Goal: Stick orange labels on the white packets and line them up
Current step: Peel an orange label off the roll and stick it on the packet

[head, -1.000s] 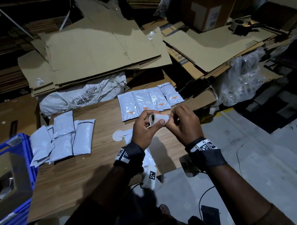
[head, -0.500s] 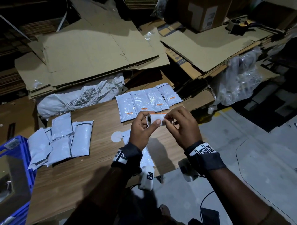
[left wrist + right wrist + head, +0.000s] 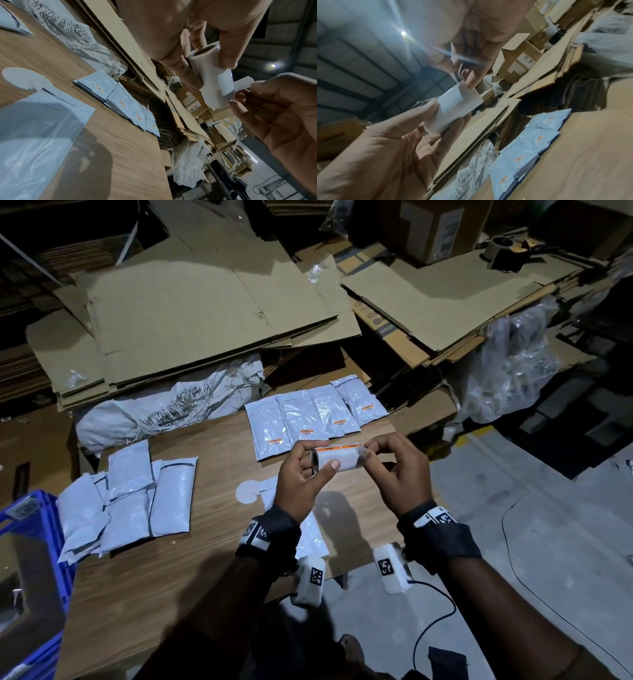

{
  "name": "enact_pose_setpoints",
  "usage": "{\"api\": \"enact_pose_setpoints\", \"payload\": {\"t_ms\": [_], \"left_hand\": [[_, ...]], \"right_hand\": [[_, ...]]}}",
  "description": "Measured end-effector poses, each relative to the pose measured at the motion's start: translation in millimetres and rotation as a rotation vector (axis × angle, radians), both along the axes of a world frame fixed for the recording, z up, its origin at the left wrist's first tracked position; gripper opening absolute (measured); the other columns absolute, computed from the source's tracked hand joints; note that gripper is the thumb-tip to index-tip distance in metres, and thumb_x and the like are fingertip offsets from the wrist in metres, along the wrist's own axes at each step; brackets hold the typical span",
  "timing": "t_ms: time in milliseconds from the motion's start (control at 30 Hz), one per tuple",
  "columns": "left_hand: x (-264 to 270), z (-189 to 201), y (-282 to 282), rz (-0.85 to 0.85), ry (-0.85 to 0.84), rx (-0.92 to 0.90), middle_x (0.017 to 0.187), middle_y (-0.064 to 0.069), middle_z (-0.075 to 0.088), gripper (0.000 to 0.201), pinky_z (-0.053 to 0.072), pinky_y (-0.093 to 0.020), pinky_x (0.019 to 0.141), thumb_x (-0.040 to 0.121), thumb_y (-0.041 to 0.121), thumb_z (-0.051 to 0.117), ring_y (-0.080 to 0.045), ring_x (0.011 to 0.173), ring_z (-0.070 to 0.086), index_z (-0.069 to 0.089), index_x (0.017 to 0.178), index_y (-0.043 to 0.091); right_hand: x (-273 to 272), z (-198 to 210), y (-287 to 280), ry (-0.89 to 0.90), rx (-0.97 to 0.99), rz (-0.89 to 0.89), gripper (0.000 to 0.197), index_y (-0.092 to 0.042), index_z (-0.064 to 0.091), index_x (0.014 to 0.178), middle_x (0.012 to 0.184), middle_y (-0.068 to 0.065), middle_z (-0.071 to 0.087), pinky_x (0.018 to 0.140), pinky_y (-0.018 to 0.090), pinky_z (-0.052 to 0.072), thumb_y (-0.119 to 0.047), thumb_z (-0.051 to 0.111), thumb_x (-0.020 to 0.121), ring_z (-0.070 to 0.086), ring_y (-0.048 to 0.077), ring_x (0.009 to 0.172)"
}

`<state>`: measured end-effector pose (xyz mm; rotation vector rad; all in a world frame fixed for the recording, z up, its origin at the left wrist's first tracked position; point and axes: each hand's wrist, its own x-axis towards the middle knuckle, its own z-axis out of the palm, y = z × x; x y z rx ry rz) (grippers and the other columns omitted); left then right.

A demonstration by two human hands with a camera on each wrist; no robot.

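A small white label roll (image 3: 337, 458) with orange labels along its top is held above the wooden table (image 3: 212, 570). My left hand (image 3: 317, 462) grips the roll between thumb and fingers. My right hand (image 3: 370, 450) pinches the roll's loose liner end (image 3: 243, 82). Several white packets (image 3: 308, 422) with orange labels lie side by side at the table's far edge. One plain packet (image 3: 310, 534) lies under my left wrist. A loose pile of unlabelled packets (image 3: 130, 501) sits at the left. The right wrist view is blurred; the roll (image 3: 453, 108) shows there.
A blue crate (image 3: 30, 559) stands left of the table. Flattened cardboard (image 3: 205, 313) and a white woven sack (image 3: 164, 412) lie behind the table. A clear plastic bag (image 3: 507, 371) sits at the right. A white paper disc (image 3: 248, 493) lies on the table.
The roll has turned in my left hand, so its orange labels now face up. My right hand has drawn the liner end a little to the right.
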<state>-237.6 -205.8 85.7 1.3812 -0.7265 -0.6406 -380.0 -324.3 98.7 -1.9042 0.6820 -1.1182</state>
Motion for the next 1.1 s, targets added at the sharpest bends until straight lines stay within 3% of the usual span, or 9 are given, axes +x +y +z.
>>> {"api": "enact_pose_setpoints", "payload": {"t_ms": [167,267,433,600,733,867,1000,1100], "left_hand": [[10,-8,-9,-0.044,-0.004,-0.006,0.113,-0.013,0.072,0.032,0.054,-0.041,0.093,0.091,0.013,0.075,-0.029,0.108,0.069,0.06,0.119,0.01],[17,-12,-16,-0.082,-0.032,-0.009,0.119,-0.015,0.069,0.031,0.055,-0.04,0.095,0.091,0.011,0.075,-0.031,0.112,0.067,0.06,0.118,0.009],[29,-19,-26,-0.145,-0.025,-0.003,0.123,-0.01,0.069,0.03,0.054,-0.032,0.092,0.092,0.007,0.074,-0.025,0.113,0.067,0.062,0.119,0.009],[46,-26,-37,-0.195,-0.005,0.011,0.122,-0.006,0.071,0.03,0.054,-0.03,0.092,0.092,0.009,0.074,-0.022,0.113,0.068,0.063,0.12,0.012],[65,-34,-41,-0.217,-0.042,0.047,0.121,-0.001,0.07,0.033,0.053,-0.03,0.09,0.089,0.016,0.076,-0.02,0.112,0.067,0.064,0.119,0.017],[74,-52,-53,-0.289,-0.239,0.116,0.118,0.014,0.066,0.032,0.056,-0.035,0.089,0.085,0.025,0.077,-0.015,0.11,0.064,0.065,0.115,0.027],[68,-78,-74,-0.39,-0.406,0.198,0.114,0.003,0.064,0.034,0.05,-0.025,0.083,0.082,0.023,0.076,-0.009,0.106,0.061,0.065,0.113,0.032],[57,-96,-92,-0.455,-0.491,0.249,0.112,-0.002,0.06,0.037,0.044,-0.014,0.081,0.081,0.015,0.074,-0.013,0.102,0.06,0.066,0.114,0.028]], "right_hand": [[-2,-9,-6,-0.068,0.155,-0.016,0.011,-0.02,0.066,0.082,0.087,-0.004,0.071,0.063,0.055,0.057,-0.025,0.07,0.091,0.069,0.022,0.088],[-1,-13,-9,-0.096,0.257,-0.026,0.012,-0.023,0.067,0.079,0.086,-0.004,0.072,0.068,0.061,0.059,-0.017,0.067,0.089,0.072,0.027,0.085],[2,-16,-10,-0.146,0.362,-0.086,0.013,-0.019,0.066,0.077,0.085,-0.002,0.072,0.076,0.059,0.062,-0.013,0.066,0.088,0.073,0.029,0.081],[10,-18,-15,-0.263,0.509,-0.157,0.017,-0.007,0.061,0.081,0.08,0.005,0.067,0.077,0.049,0.063,0.004,0.061,0.093,0.071,0.024,0.078],[11,-16,-20,-0.252,0.524,-0.23,0.005,-0.011,0.061,0.085,0.093,0.023,0.069,0.073,0.041,0.061,-0.012,0.061,0.09,0.073,0.031,0.092],[4,-18,-22,-0.114,0.392,-0.302,0.01,-0.013,0.061,0.081,0.091,0.011,0.07,0.064,0.033,0.058,-0.022,0.063,0.087,0.067,0.025,0.088],[-8,-30,-27,-0.011,0.329,-0.336,0.015,-0.013,0.062,0.082,0.088,0.007,0.068,0.062,0.046,0.058,-0.028,0.062,0.087,0.064,0.024,0.087],[-18,-39,-41,0.024,0.342,-0.336,0.016,-0.015,0.063,0.083,0.085,0.002,0.066,0.063,0.052,0.057,-0.03,0.066,0.088,0.063,0.019,0.085]]}}
